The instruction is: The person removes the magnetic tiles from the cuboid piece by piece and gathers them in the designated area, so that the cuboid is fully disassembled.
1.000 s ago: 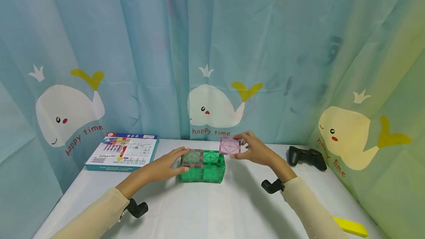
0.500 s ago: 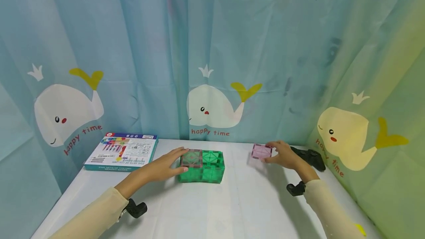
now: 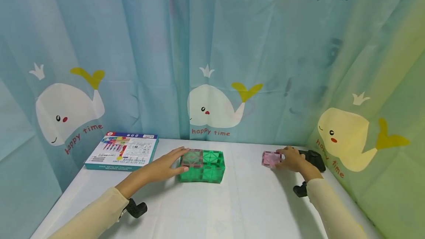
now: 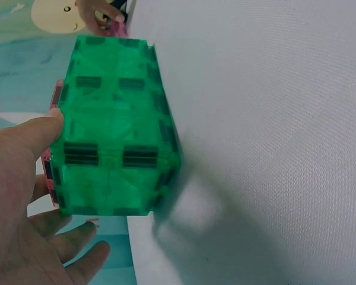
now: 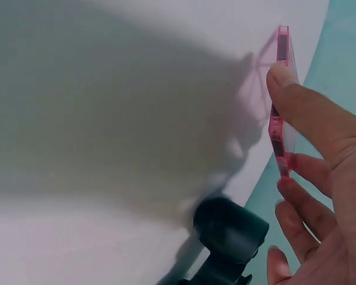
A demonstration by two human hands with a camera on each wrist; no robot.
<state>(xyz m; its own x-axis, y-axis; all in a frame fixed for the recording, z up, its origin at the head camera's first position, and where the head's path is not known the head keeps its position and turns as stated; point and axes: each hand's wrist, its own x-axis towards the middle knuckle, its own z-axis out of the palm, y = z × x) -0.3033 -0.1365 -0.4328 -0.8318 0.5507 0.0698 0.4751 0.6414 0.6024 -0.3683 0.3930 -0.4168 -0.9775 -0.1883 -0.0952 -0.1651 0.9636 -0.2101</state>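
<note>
Curtain (image 3: 159, 47) — "happy time"; box (image 3: 139, 152) — "FIVE SETS OF COLUMN"

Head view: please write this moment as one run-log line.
left hand: holds green translucent rectangular box, pink translucent square tile on top | right hand: pinches second pink translucent square tile

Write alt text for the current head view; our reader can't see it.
The right hand holds a pink square tile; the left hand holds a green translucent block with another pink tile on top. A printed box lies left and a black game controller right on a white table, before a whale-print curtain.
</note>
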